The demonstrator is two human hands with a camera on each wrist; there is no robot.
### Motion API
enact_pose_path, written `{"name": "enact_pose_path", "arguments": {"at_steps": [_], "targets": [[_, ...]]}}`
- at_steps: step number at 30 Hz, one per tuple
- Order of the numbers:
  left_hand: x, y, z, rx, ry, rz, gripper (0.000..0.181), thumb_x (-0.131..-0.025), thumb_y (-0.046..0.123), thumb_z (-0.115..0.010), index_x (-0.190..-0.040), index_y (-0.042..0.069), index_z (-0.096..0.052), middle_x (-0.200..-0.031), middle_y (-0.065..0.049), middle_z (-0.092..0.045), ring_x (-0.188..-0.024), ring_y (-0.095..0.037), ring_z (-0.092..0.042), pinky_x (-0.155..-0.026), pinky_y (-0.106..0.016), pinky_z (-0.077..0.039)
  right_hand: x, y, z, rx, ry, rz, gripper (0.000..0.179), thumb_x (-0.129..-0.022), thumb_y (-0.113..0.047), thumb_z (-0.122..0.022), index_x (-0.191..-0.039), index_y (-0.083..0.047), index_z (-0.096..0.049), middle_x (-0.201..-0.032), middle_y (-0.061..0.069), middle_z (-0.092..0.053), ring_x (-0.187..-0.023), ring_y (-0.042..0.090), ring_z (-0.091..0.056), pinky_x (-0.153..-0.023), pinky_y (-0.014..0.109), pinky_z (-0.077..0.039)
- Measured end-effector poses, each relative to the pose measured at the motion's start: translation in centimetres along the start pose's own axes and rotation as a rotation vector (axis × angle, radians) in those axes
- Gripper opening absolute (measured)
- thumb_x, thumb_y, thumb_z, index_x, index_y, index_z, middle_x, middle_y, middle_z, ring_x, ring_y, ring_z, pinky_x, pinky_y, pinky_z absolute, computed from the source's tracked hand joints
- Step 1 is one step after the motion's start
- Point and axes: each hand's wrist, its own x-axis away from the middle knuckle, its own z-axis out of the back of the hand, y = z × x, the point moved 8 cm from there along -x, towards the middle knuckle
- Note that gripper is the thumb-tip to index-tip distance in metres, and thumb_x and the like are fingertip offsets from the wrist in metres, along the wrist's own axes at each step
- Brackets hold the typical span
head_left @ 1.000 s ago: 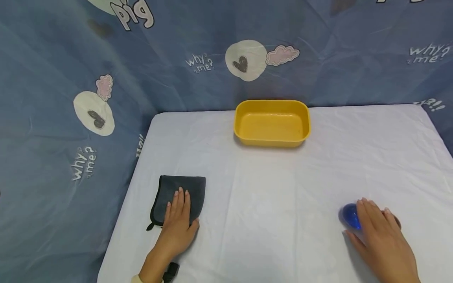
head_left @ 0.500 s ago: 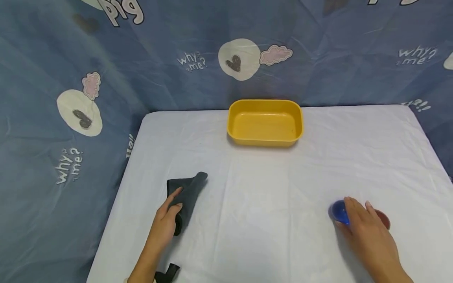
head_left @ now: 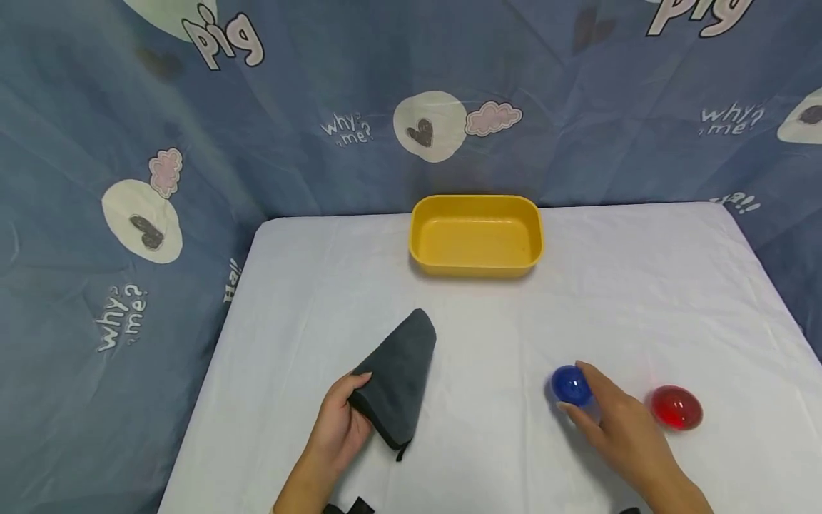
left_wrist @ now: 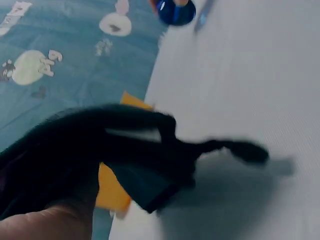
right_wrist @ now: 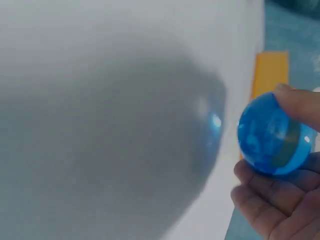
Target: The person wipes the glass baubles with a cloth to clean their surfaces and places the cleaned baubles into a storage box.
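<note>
My left hand grips a dark grey pouch by its near left side, thumb on top, and holds it tilted above the white tabletop. In the left wrist view the pouch has a narrow gap between its dark edges and a dangling pull tab. My right hand pinches a clear blue ball between thumb and fingers. The right wrist view shows the blue ball held clear of the cloth, its shadow below. A red ball rests on the table just right of my right hand.
A yellow rectangular tray stands at the far edge of the table, near its middle. White cloth covers the tabletop. A blue printed curtain hangs behind and along the left side.
My left hand went from lying flat on the pouch to gripping and lifting it, rightwards. My right hand, earlier over both balls, has moved left with the blue one, leaving the red one uncovered.
</note>
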Motion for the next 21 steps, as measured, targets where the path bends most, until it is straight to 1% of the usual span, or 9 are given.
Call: {"name": "enact_pose_path", "arguments": {"at_steps": [3,5,7,9,11,15,18,20,21], "targets": [[-0.4,-0.2,-1.2,0.047,-0.052,0.003,0.058,-0.108,0.011,-0.033,-0.159,-0.010,-0.016,-0.158,-0.013,-0.038,-0.138,-0.015,-0.051,-0.115,-0.032,-0.041,-1.0,-2.3,0.0,-0.100,0.045,0.045,0.069,-0.089,-0.026,-0.085,-0.144,0.003,-0.056,-0.135,0.023,-0.066,-0.118,0.043,-0.066,-0.092,0.056,-0.055],[-0.6,-0.4,-1.9,0.068,-0.074,0.005,0.058,-0.108,0.012,-0.033,-0.159,-0.010,-0.017,-0.158,-0.013,-0.040,-0.139,-0.016,-0.050,-0.115,-0.032,-0.040,-1.6,-4.0,0.0,-0.174,0.085,0.096,0.067,-0.088,-0.024,-0.086,-0.143,0.002,-0.058,-0.132,0.019,-0.069,-0.115,0.038,-0.069,-0.092,0.053,-0.056],[-0.8,-0.6,-2.6,0.088,-0.094,0.012,0.058,-0.108,0.013,-0.032,-0.160,-0.009,-0.017,-0.158,-0.012,-0.040,-0.139,-0.016,-0.050,-0.116,-0.032,-0.040,-2.1,-5.8,-0.1,-0.248,0.108,0.140,0.065,-0.088,-0.022,-0.086,-0.143,-0.001,-0.059,-0.131,0.015,-0.070,-0.112,0.032,-0.072,-0.090,0.049,-0.058],[-0.9,-0.9,-3.2,0.107,-0.118,0.024,0.058,-0.109,0.014,-0.031,-0.161,-0.008,-0.016,-0.158,-0.012,-0.039,-0.139,-0.016,-0.049,-0.116,-0.032,-0.039,-2.5,-7.5,-0.2,-0.320,0.130,0.194,0.064,-0.087,-0.020,-0.087,-0.143,-0.004,-0.059,-0.130,0.011,-0.071,-0.109,0.025,-0.073,-0.089,0.042,-0.059],[-0.9,-1.2,-3.8,0.123,-0.139,0.045,0.059,-0.110,0.016,-0.030,-0.161,-0.007,-0.014,-0.160,-0.012,-0.037,-0.140,-0.016,-0.048,-0.117,-0.032,-0.038,-2.7,-9.0,-0.4,-0.379,0.146,0.244,0.065,-0.087,-0.016,-0.086,-0.145,-0.006,-0.058,-0.131,0.009,-0.070,-0.109,0.022,-0.073,-0.088,0.035,-0.060],[-1.1,-1.8,-4.8,0.131,-0.168,0.082,0.061,-0.110,0.021,-0.031,-0.163,-0.005,-0.013,-0.162,-0.013,-0.034,-0.140,-0.016,-0.047,-0.116,-0.033,-0.039,-2.9,-11.0,-0.5,-0.430,0.184,0.328,0.070,-0.087,-0.010,-0.086,-0.149,-0.006,-0.054,-0.137,0.010,-0.067,-0.115,0.023,-0.070,-0.092,0.021,-0.055],[-1.1,-1.9,-5.3,0.128,-0.177,0.083,0.063,-0.111,0.028,-0.032,-0.163,-0.004,-0.015,-0.161,-0.013,-0.037,-0.141,-0.018,-0.046,-0.115,-0.033,-0.040,-2.8,-11.9,-0.7,-0.439,0.203,0.362,0.074,-0.086,-0.008,-0.086,-0.151,-0.006,-0.051,-0.141,0.011,-0.064,-0.122,0.026,-0.066,-0.097,0.019,-0.051],[-1.1,-1.7,-5.7,0.137,-0.196,0.078,0.068,-0.112,0.039,-0.031,-0.164,-0.002,-0.014,-0.164,-0.014,-0.034,-0.146,-0.021,-0.041,-0.116,-0.034,-0.038,-2.9,-12.3,-0.7,-0.443,0.228,0.372,0.074,-0.085,-0.007,-0.087,-0.151,-0.006,-0.052,-0.141,0.010,-0.064,-0.120,0.026,-0.068,-0.096,0.019,-0.052],[-1.0,-1.6,-5.9,0.144,-0.213,0.070,0.072,-0.112,0.045,-0.029,-0.165,-0.001,-0.012,-0.167,-0.015,-0.030,-0.149,-0.024,-0.036,-0.118,-0.034,-0.036,-2.9,-12.5,-0.7,-0.451,0.247,0.376,0.075,-0.084,-0.006,-0.087,-0.150,-0.006,-0.052,-0.139,0.011,-0.065,-0.118,0.026,-0.069,-0.094,0.020,-0.053]]}}
